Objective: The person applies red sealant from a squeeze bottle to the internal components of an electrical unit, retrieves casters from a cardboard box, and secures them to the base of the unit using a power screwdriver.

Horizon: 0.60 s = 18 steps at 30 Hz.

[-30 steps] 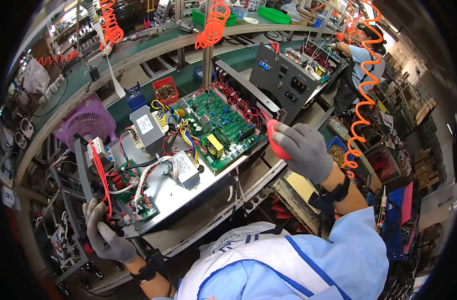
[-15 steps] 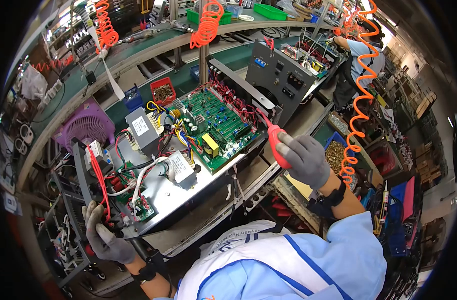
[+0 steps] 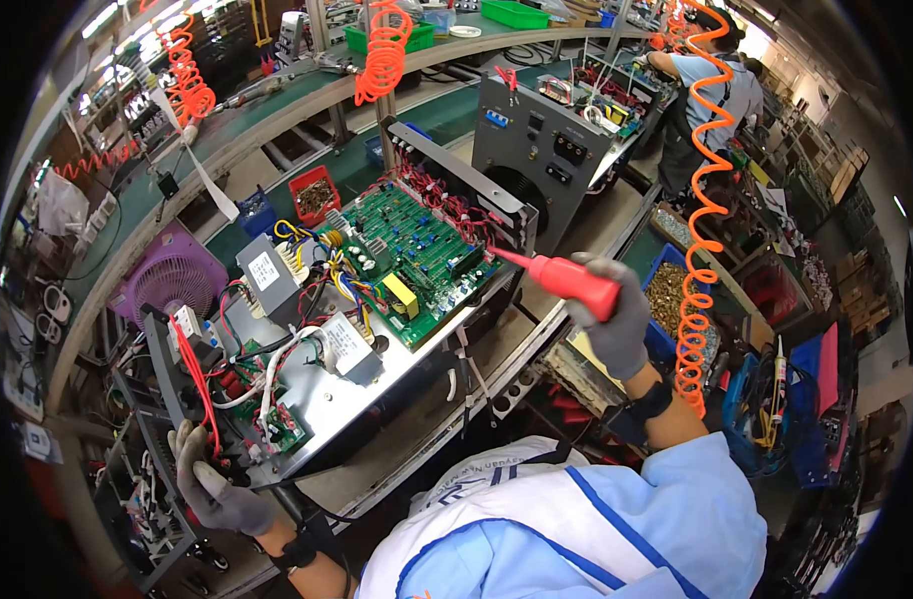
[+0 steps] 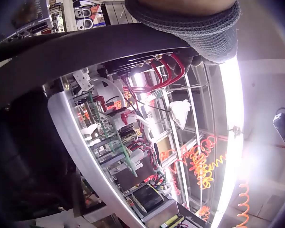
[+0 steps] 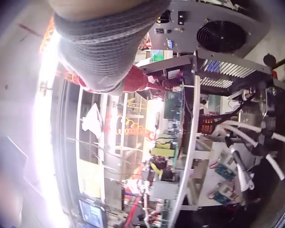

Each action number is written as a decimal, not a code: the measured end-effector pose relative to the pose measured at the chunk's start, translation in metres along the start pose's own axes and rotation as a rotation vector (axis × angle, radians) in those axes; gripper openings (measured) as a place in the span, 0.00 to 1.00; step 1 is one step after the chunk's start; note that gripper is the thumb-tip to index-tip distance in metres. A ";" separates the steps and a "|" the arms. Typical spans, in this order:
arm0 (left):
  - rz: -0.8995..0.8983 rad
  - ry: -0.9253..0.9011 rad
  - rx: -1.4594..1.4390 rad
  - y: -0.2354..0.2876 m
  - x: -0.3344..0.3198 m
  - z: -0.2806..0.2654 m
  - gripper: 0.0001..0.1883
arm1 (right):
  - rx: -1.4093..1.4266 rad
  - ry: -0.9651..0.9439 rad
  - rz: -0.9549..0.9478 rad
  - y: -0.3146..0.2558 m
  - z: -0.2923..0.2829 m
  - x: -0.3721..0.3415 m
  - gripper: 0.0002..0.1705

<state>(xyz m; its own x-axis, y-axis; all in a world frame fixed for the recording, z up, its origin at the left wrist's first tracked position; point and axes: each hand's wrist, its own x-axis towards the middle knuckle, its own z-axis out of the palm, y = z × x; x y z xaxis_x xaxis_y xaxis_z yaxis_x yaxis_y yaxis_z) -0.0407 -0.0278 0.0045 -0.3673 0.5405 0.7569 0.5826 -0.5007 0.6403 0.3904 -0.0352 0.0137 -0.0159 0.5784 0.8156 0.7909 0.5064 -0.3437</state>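
From where I stand, the person's gloved right hand (image 3: 616,314) has its fingers curled round a red squeeze bottle (image 3: 576,285), held out past the near edge of the open metal chassis (image 3: 326,404). The bottle's thin nozzle reaches back over that edge, its tip close to the end of the green circuit board (image 3: 406,240) and the red wiring (image 3: 441,203); whether it touches, I can't tell. A long metal bracket (image 3: 466,180) stands up along the board's far side, walling off the nozzle there, with a tall gray panel (image 3: 536,150) behind it. The hand itself is apart from the chassis, with a gap between glove and metal, and an orange coiled hose (image 3: 704,200) hangs just beyond it. Down at the other end, the gloved left hand (image 3: 217,489) has its fingers extended and slightly bent, not curled into a fist, by the lower end of a dark upright panel (image 3: 162,369) and near looping red wires (image 3: 192,364); firm contact is hard to make out. Two labelled gray boxes, one farther (image 3: 267,275) and one nearer (image 3: 346,344), rise between that end and the board. A red bin (image 3: 295,192) and a purple fan (image 3: 177,275) sit beyond the far edge.
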 end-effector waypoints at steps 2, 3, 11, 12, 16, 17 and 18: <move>-0.048 0.023 -0.029 0.005 0.001 0.004 0.17 | 0.532 0.284 0.702 -0.007 -0.010 -0.009 0.19; -0.048 0.025 -0.024 0.006 0.001 0.004 0.17 | 0.838 0.308 0.838 0.009 -0.017 -0.021 0.21; -0.038 0.008 -0.019 0.000 0.002 -0.003 0.16 | 1.320 0.456 1.255 0.040 -0.028 -0.094 0.24; -0.016 -0.010 0.021 -0.001 0.002 -0.002 0.16 | 1.247 0.448 1.287 0.041 -0.025 -0.100 0.24; -0.035 -0.014 -0.120 -0.006 0.000 -0.004 0.15 | 0.897 0.250 1.185 0.045 -0.014 -0.117 0.21; -0.050 -0.010 -0.175 -0.007 -0.003 -0.005 0.16 | 0.749 0.182 1.101 0.053 -0.005 -0.133 0.21; -0.060 -0.001 -0.236 -0.010 -0.005 -0.005 0.16 | 0.765 0.184 1.096 0.060 0.006 -0.146 0.21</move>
<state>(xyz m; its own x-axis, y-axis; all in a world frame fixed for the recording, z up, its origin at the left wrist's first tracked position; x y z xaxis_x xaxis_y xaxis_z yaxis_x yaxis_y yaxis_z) -0.0486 -0.0293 -0.0049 -0.3958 0.5748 0.7162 0.3738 -0.6115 0.6974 0.4365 -0.0854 -0.1282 0.5285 0.8488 -0.0150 -0.1941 0.1036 -0.9755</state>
